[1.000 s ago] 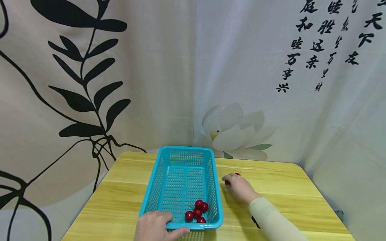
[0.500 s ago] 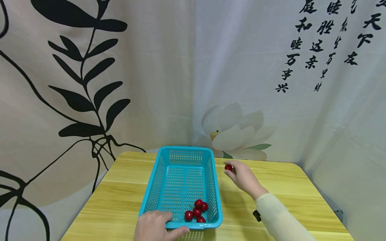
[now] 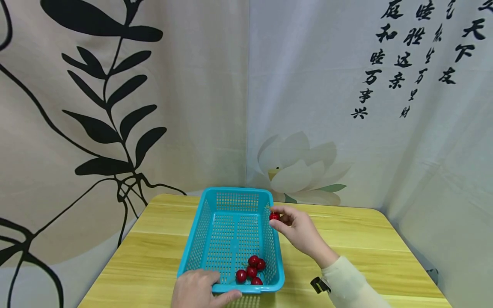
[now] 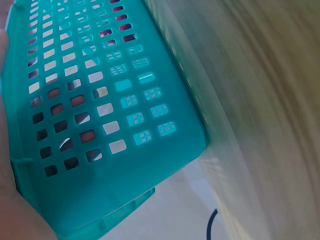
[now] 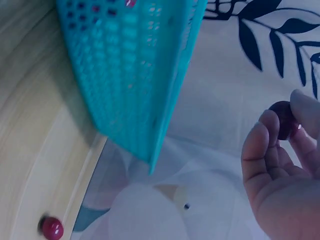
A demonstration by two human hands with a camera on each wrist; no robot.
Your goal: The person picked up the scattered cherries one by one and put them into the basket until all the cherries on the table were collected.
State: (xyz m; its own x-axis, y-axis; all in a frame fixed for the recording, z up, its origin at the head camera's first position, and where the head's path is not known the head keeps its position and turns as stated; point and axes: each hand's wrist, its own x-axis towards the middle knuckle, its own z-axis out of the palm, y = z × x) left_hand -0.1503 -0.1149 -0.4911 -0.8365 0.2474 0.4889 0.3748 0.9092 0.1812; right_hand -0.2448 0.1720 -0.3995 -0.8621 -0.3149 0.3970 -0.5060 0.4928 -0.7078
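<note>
A blue plastic basket (image 3: 185,248) with perforated walls stands on the table. Several red cherries (image 3: 252,271) lie in its near right corner. My left hand (image 3: 200,288) grips the basket's near left rim, with fingers inside showing through the holes in the left wrist view. Between thumb and fingertips, my right hand (image 3: 302,233) pinches one cherry (image 3: 274,216) at the basket's far right rim, above the table. In the right wrist view that cherry (image 5: 283,120) looks dark. Another cherry (image 5: 52,228) rests on the table there; the head view does not show it.
The yellow wooden table (image 3: 358,248) extends to both sides of the basket. Behind it hangs a pale curtain (image 3: 208,107) printed with leaves, a flower and characters. A black strap (image 3: 320,284) hangs at the right wrist.
My right hand picked a cherry up off the table, raised it, then carried it left to the basket's right rim. My left hand and the cherries in the basket stayed put.
</note>
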